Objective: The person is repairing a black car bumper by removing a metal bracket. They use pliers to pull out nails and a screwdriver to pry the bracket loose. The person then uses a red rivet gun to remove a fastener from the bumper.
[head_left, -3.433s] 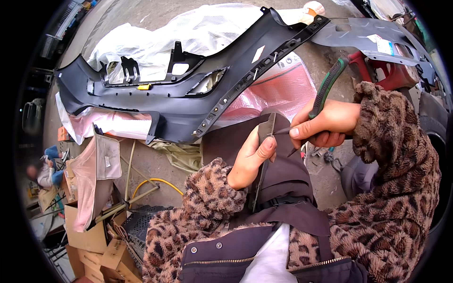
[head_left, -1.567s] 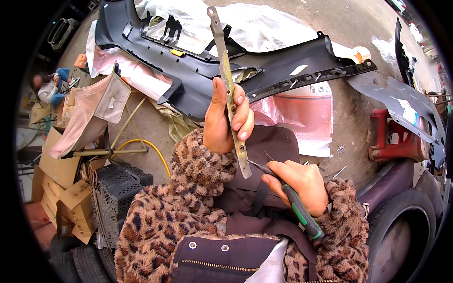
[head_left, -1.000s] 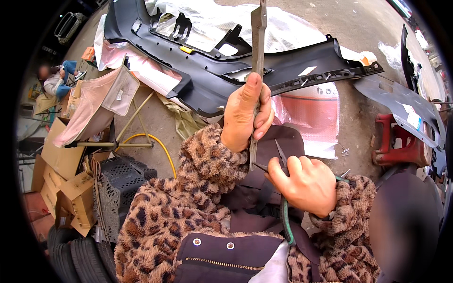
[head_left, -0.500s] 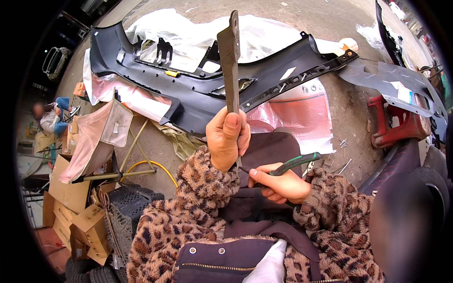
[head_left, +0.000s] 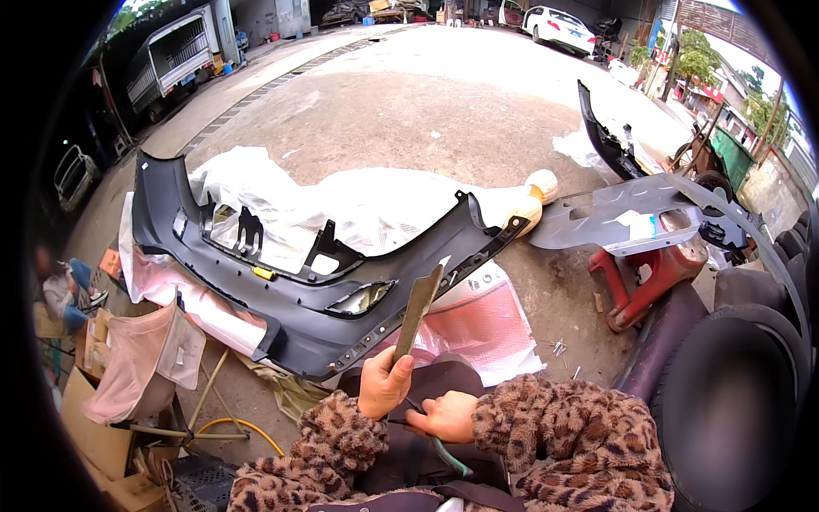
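The left hand is closed around a metal strip, which tilts up toward a black bumper lying on the ground. Just beside it, the right hand curls around green-handled pliers; their tips are hard to make out.

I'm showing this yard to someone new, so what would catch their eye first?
Probably the big dark grey car bumper stretching across the left and middle, with white plastic sheeting behind it. Next, the leopard-print sleeves at the lower edge: the left hand holds up a flat metal strip, the right hand a green-handled tool.
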